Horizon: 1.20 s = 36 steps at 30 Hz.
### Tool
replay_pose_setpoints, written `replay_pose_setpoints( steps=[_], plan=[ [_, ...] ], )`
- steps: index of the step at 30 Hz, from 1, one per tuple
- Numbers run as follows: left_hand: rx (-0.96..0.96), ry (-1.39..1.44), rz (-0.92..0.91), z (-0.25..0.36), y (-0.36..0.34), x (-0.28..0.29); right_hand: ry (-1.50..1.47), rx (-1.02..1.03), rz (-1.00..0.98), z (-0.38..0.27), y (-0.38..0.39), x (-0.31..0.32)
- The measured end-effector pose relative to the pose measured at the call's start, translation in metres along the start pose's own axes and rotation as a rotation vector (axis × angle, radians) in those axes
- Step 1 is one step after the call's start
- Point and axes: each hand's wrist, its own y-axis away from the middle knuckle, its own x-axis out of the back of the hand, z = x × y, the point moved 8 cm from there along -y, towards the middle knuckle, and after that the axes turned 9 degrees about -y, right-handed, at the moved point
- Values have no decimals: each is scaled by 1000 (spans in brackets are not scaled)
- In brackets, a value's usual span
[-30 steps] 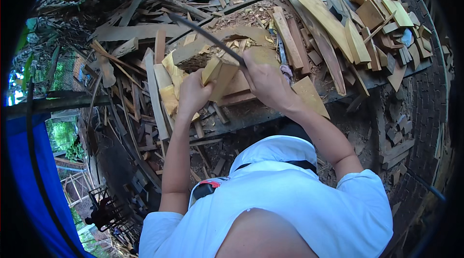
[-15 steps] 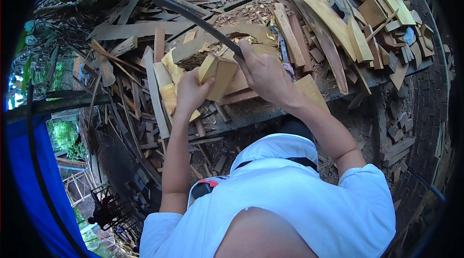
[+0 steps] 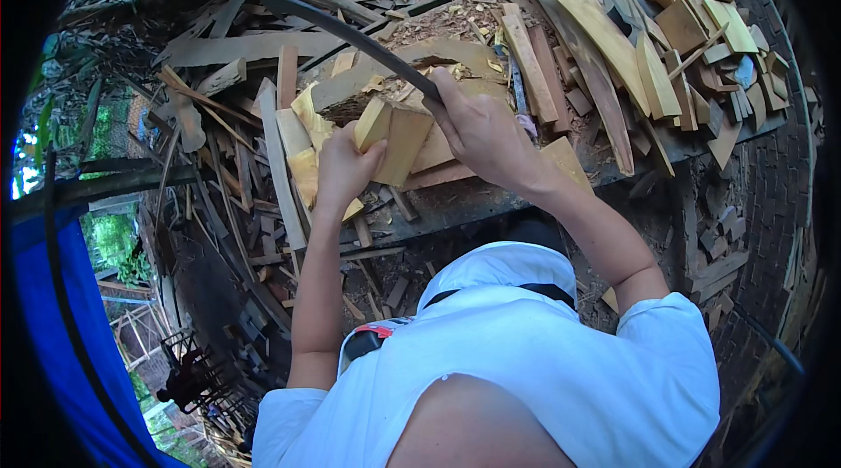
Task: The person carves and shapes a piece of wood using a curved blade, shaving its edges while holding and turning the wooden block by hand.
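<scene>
My right hand (image 3: 480, 131) is closed round the handle end of a long dark blade (image 3: 342, 30), raised and slanting up to the left. My left hand (image 3: 346, 166) grips a pale yellow wood block (image 3: 399, 144), which stands tilted on the chopping pieces at the bench middle. Behind it lies a weathered, rough-edged chunk of wood (image 3: 420, 60), with pale split pieces (image 3: 307, 174) to the left of my left hand. A narrow metal strip with a cloth-wrapped end (image 3: 517, 82) lies right of the block.
Long planks (image 3: 596, 47) and a heap of cut blocks (image 3: 701, 39) cover the bench's right side. Scrap strips pile up at the left and back. A blue tarp (image 3: 53, 319) hangs at the far left, and brick paving (image 3: 780, 196) runs along the right.
My right hand has risen and shifted slightly, lifting the blade's far end higher and further left. My left hand stays on the block with little movement.
</scene>
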Motion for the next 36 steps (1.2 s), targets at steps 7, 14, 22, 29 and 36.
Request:
replay_pose_setpoints(
  steps=[7,14,22,29,36],
  plan=[
    [-22,-44,36,9,-4,-2,131,-278,-296,128,44,-59],
    [-23,5,50,0,2,2,21,-143,-135,34,0,-17],
    [-49,-12,84,8,3,-2,99,-282,-227,177,66,-75],
    [24,-48,69,0,9,-5,46,-135,-164,66,18,-38],
    [-7,-22,102,12,7,-3,112,-272,-272,180,60,-77]
  ],
)
